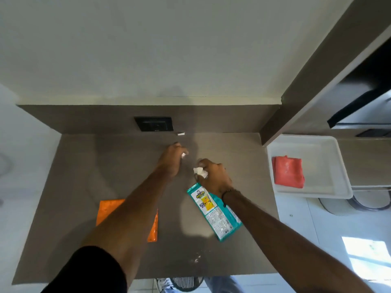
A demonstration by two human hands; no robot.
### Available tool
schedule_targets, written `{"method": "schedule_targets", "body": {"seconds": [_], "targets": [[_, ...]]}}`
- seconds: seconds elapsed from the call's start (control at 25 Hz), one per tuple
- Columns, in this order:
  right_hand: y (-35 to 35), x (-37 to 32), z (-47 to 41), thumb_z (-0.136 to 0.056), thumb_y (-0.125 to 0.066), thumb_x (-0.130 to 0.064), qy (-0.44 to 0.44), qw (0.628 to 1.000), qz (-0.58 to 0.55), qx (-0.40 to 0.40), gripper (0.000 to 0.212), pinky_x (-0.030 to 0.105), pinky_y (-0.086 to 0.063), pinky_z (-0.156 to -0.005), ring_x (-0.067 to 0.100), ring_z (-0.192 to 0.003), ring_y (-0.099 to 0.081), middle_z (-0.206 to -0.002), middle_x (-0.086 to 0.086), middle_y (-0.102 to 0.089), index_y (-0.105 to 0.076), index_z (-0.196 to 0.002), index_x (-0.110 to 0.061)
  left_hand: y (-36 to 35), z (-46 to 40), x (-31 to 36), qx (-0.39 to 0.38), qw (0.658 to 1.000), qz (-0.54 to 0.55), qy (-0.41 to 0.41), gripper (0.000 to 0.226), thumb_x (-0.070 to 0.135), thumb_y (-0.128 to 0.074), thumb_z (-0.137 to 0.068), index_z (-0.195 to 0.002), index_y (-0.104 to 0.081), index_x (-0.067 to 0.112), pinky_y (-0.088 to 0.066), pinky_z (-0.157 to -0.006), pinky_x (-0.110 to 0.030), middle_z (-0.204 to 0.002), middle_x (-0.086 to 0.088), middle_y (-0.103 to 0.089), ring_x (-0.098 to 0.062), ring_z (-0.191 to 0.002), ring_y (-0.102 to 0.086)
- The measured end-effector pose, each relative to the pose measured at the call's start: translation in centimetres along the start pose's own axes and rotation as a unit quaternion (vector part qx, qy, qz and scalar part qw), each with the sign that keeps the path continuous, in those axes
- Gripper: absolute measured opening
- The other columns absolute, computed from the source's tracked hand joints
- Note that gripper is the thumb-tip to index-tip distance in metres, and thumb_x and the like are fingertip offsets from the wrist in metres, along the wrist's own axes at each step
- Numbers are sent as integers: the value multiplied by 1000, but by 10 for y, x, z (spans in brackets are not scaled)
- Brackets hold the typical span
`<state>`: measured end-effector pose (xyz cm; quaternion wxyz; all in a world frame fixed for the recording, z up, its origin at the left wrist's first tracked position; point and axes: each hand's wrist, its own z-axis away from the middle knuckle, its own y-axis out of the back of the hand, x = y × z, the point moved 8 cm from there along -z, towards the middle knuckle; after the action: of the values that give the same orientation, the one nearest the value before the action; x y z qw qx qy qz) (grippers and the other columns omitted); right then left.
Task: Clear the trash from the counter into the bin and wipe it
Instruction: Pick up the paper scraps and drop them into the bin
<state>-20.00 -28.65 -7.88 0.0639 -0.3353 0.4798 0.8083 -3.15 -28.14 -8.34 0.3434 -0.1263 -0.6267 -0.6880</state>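
Observation:
On the brown counter (84, 166), my left hand (172, 158) is closed around a small white paper scrap (183, 155) near the back. My right hand (214, 176) grips a crumpled white paper ball (200, 171) just to its right. A teal snack wrapper (213, 210) lies under my right wrist. An orange wrapper (105, 210) lies flat under my left forearm, partly hidden. A tiny white scrap (181, 134) rests against the back wall. White crumbs (196, 258) speckle the counter's front. A dark slatted bin (186, 282) shows below the front edge.
A white tray (330, 166) at the right holds a folded red cloth (288, 171). A black socket plate (155, 123) is set in the backsplash. A brown pillar (275, 125) bounds the counter's right rear corner. White surface lies to the left.

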Motion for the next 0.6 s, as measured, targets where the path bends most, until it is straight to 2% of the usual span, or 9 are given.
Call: {"method": "schedule_targets", "body": {"seconds": [0.08,0.16,0.24,0.32,0.4,0.48,0.56,0.6], "targets": [[2,-3,-14,-83,-72,-22,-11,999,-32,-17,49,34,-58,-87,29,-100,-71,-114,7,-75,-59,-130,-26,1,16,0,-1,988,148,34,27,-20,-64,-86,-110,-73,-12,-58,-90,-42,-114,-32,-74,-37,-99,-72],[3,-17,-23,-82,-75,-17,11,998,-51,-28,59,31,-55,-91,27,-103,-72,-117,9,-75,-58,-137,-23,3,32,-5,-23,959,262,103,34,-18,-75,-82,-114,-68,-11,-58,-75,-38,-107,-33,-73,-31,-81,-68],[1,-37,-27,-80,-77,-17,46,996,-68,-31,53,30,-55,-96,24,-103,-73,-114,9,-76,-65,-132,-18,16,50,-14,8,936,319,150,40,-14,-82,-78,-112,-64,-4,-60,-78,-46,-105,-32,-71,-31,-83,-67],[-3,-54,-25,-77,-81,-17,72,994,-80,-19,41,31,-58,-89,20,-95,-75,-102,9,-80,-76,-117,-15,32,67,-21,54,919,355,164,37,-11,-85,-76,-102,-62,1,-56,-86,-53,-108,-37,-72,-32,-92,-67],[-14,-68,-16,-73,-83,-16,81,991,-103,-14,30,28,-58,-78,15,-80,-74,-90,8,-80,-81,-103,-13,46,85,-26,69,915,363,163,30,-9,-85,-78,-89,-61,6,-53,-84,-48,-96,-32,-73,-28,-82,-68],[-25,-77,-3,-72,-84,-13,83,989,-120,-13,24,30,-58,-75,17,-76,-73,-85,9,-80,-81,-96,-12,55,105,-33,72,927,333,156,23,-2,-84,-82,-83,-64,7,-53,-81,-42,-86,-22,-71,-20,-68,-66],[-35,-77,14,-72,-84,-14,74,992,-104,-3,28,33,-60,-81,21,-84,-74,-92,9,-80,-81,-99,-11,64,134,-48,101,952,251,146,12,10,-78,-90,-85,-69,3,-55,-81,-42,-85,-18,-74,-25,-74,-69],[-40,-74,27,-72,-84,-17,63,993,-95,8,30,32,-59,-83,21,-86,-73,-96,7,-80,-81,-101,-12,69,156,-56,115,972,163,121,14,15,-72,-95,-88,-71,3,-55,-82,-43,-88,-16,-75,-30,-83,-70]]}}
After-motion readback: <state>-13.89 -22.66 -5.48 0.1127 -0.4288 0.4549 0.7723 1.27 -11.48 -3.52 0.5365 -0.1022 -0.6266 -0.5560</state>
